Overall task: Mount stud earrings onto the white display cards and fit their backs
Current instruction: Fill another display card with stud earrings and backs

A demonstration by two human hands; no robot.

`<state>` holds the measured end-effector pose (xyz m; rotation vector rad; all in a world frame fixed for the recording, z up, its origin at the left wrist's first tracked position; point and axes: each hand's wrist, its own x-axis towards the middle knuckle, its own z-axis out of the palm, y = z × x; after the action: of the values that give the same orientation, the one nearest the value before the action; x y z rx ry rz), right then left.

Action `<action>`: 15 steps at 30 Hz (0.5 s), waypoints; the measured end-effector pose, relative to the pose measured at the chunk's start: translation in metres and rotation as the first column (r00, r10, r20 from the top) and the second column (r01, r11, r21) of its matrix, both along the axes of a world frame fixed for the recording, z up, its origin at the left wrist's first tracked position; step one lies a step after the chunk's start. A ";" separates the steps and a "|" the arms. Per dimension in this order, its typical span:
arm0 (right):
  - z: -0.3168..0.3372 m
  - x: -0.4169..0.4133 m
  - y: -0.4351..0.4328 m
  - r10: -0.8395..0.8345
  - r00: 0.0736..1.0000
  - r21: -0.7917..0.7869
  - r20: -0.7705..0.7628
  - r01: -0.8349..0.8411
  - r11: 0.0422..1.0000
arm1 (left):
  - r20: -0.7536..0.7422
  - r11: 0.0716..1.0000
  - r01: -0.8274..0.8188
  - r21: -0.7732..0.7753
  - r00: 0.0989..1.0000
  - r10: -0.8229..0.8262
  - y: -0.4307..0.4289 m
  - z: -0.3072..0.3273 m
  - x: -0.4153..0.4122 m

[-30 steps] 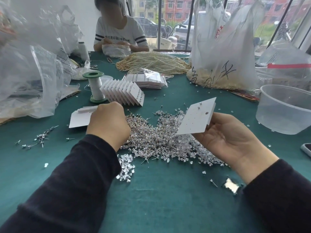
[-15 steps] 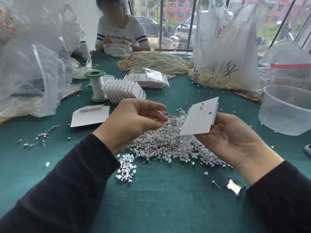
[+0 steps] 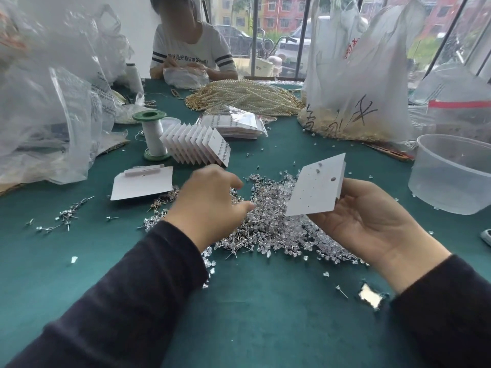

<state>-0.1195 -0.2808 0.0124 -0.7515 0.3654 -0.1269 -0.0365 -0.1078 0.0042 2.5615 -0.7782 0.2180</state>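
My right hand (image 3: 372, 221) grips a white display card (image 3: 313, 192) by its right edge and holds it tilted above the green table (image 3: 265, 314). Two small studs (image 3: 318, 167) sit near the card's top, with rows of bare holes below them. My left hand (image 3: 207, 203) hovers blurred over the left side of the heap of silver stud earrings (image 3: 271, 235). Its thumb and fingers are slightly apart, and nothing shows between them. Clear earring backs (image 3: 208, 261) lie scattered at the heap's near left edge.
A fanned row of filled cards (image 3: 196, 144) and a green-capped thread spool (image 3: 152, 136) stand behind the heap. Blank cards (image 3: 140, 184) lie at the left, loose studs (image 3: 66, 216) further left. A clear plastic tub (image 3: 451, 176) stands right. Pearl strands (image 3: 247, 95), bags and another person (image 3: 191, 49) are at the back.
My left hand rose from the heap with fingertips together, then dropped back over the heap with fingers parted. The card in my right hand has barely moved.
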 end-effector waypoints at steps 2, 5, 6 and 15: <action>0.000 0.000 0.000 0.003 1.000 -0.004 0.000 -0.003 1.000 | -0.026 0.983 0.151 0.100 0.988 -0.149 -0.011 -0.007 -0.006; 0.000 0.000 0.000 0.008 1.000 -0.015 0.000 -0.008 1.000 | 0.053 0.969 0.151 0.193 0.985 -0.164 -0.021 -0.014 -0.006; 0.000 -0.001 0.000 0.006 1.000 -0.016 0.000 -0.006 1.000 | 0.064 0.976 0.144 0.165 0.986 -0.157 -0.022 -0.013 -0.004; 0.001 0.001 -0.001 0.012 1.000 -0.050 0.012 -0.011 0.999 | -0.066 0.975 0.171 -0.140 0.981 -0.182 -0.013 -0.003 0.002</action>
<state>-0.1190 -0.2817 0.0130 -0.8014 0.3469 -0.1300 -0.0347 -0.1206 0.0011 2.3445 -0.9234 0.1083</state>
